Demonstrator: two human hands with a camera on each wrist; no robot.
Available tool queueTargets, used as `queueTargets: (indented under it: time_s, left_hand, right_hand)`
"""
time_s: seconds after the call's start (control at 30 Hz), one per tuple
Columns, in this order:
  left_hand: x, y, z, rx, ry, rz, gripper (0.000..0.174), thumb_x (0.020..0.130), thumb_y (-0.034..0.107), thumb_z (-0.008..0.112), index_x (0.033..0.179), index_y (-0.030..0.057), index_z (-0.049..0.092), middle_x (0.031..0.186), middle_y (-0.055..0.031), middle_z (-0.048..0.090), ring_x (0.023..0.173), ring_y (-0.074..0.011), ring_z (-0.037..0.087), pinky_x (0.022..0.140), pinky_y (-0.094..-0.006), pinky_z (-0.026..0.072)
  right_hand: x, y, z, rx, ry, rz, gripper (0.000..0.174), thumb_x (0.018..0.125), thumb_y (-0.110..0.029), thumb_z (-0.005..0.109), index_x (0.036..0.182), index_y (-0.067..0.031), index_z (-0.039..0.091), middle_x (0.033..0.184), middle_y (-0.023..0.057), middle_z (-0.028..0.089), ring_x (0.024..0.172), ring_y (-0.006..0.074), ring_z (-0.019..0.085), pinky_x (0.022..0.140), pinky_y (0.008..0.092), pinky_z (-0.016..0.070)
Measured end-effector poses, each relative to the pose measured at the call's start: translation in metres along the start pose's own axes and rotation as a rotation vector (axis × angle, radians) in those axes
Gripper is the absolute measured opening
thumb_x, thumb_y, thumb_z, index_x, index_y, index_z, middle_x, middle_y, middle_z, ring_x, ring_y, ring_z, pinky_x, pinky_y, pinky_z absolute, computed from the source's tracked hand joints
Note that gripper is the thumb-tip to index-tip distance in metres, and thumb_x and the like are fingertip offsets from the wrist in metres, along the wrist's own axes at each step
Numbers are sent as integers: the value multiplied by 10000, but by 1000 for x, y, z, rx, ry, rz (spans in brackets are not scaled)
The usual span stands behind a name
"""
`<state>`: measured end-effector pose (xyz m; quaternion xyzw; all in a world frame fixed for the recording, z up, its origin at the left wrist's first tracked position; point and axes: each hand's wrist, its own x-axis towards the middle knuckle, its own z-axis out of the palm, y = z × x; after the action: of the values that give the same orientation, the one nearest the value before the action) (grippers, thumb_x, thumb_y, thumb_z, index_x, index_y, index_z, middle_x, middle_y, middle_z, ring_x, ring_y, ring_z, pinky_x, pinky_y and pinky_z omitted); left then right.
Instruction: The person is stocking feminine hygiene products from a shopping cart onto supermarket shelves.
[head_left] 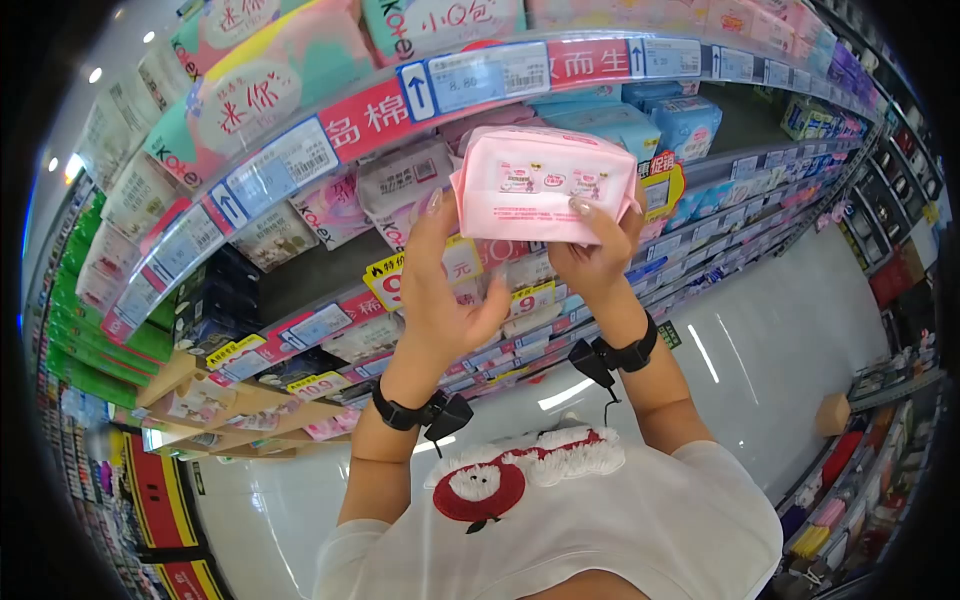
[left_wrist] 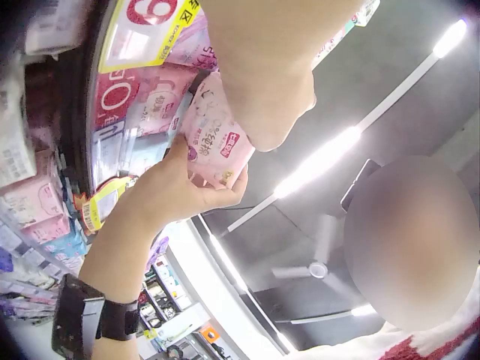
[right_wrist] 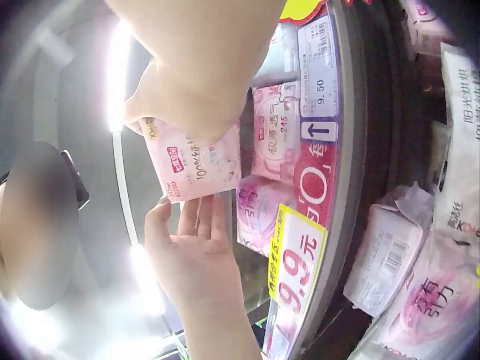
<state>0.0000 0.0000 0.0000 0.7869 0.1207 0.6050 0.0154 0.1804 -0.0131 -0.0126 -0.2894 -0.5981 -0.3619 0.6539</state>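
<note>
A pink pack of sanitary pads [head_left: 548,190] is held up in front of the shelf. My right hand [head_left: 598,258] pinches its right end, the thumb lying over the printed face. At the opposite end is my left hand [head_left: 440,290], its fingers fairly straight with the tips at the pack's edge and the thumb spread away. In the left wrist view, the right hand [left_wrist: 176,187] has its fingers around the lower corner of the pack [left_wrist: 214,142]. The right wrist view shows the left hand [right_wrist: 201,259] with extended fingers behind the pack's lower edge.
An upper shelf edge with price labels [head_left: 485,78] curves above the hands, bearing several packs [head_left: 250,105]. Blue packs [head_left: 685,122] sit behind at the right. A yellow price tag [right_wrist: 298,255] sticks out from the shelf. Glossy floor [head_left: 720,350] lies below right.
</note>
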Motion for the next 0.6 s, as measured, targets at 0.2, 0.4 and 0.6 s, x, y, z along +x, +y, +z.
queueTargets:
  time_s: [0.2, 0.4, 0.6]
  left_hand:
    - [29, 22, -2, 106, -96, -1, 521, 588, 36, 614, 1109, 44, 601, 1140, -218, 522, 983, -351, 542, 830, -410, 443]
    - [38, 14, 8, 271, -91, 74, 545, 627, 73, 622, 1167, 39, 557, 1074, -191, 550, 922, -307, 556, 777, -363, 454]
    - [48, 9, 10, 317, -74, 72, 595, 598, 79, 656, 1187, 90, 571, 906, -121, 547, 740, -243, 526, 632, -324, 458]
  right_hand:
    - [6, 8, 5, -17, 81, 79, 478, 587, 31, 708, 1015, -127, 564, 1208, 250, 443, 1035, 365, 513, 825, 377, 455]
    - [12, 16, 11, -8, 85, 76, 510, 581, 33, 690, 1047, -135, 565, 1185, 261, 452, 1001, 390, 532, 802, 394, 470]
    - [23, 9, 8, -24, 14, 166, 614, 574, -5, 675, 1153, -168, 555, 1121, 237, 490, 964, 377, 549, 761, 384, 487]
